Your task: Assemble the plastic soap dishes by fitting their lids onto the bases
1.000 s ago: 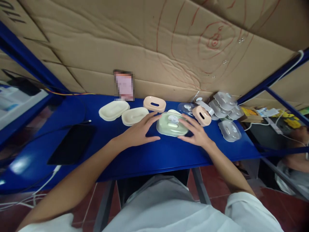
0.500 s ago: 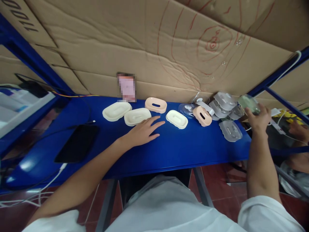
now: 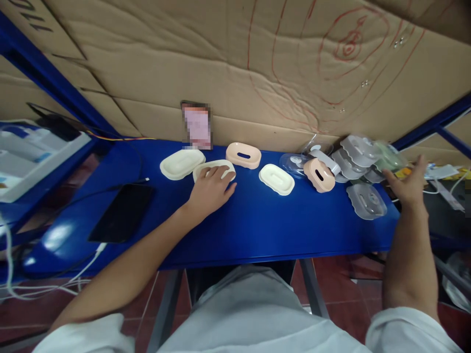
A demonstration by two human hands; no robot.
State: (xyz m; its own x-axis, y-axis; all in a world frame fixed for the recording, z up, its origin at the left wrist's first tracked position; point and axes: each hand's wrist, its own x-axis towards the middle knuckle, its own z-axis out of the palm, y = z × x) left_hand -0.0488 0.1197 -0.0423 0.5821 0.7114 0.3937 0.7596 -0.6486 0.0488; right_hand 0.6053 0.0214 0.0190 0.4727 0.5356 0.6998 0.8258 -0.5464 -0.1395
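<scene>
My left hand (image 3: 211,190) lies over a cream oval soap dish tray (image 3: 231,165), its fingers across the tray and its thumb apart. Left of it sits another cream tray (image 3: 180,164), and behind stands a peach soap dish (image 3: 253,158) with a slot. A third cream tray (image 3: 276,180) rests farther right, near a tilted peach soap dish (image 3: 326,181). At the right end my right hand (image 3: 409,189) is spread beside a translucent green soap dish (image 3: 390,156), which sits by stacked clear-grey soap dishes (image 3: 356,149). A loose clear-grey dish (image 3: 366,202) lies in front.
A black tablet (image 3: 121,213) with a white cable (image 3: 88,262) lies on the blue table (image 3: 257,235) at left. A phone with a blurred screen (image 3: 197,126) leans on the cardboard wall (image 3: 154,63). Clear plastic pieces (image 3: 292,165) lie near the wall.
My left hand has moved left onto the cream tray. My right hand has let go of the green dish, which now rests at the stack, and has opened.
</scene>
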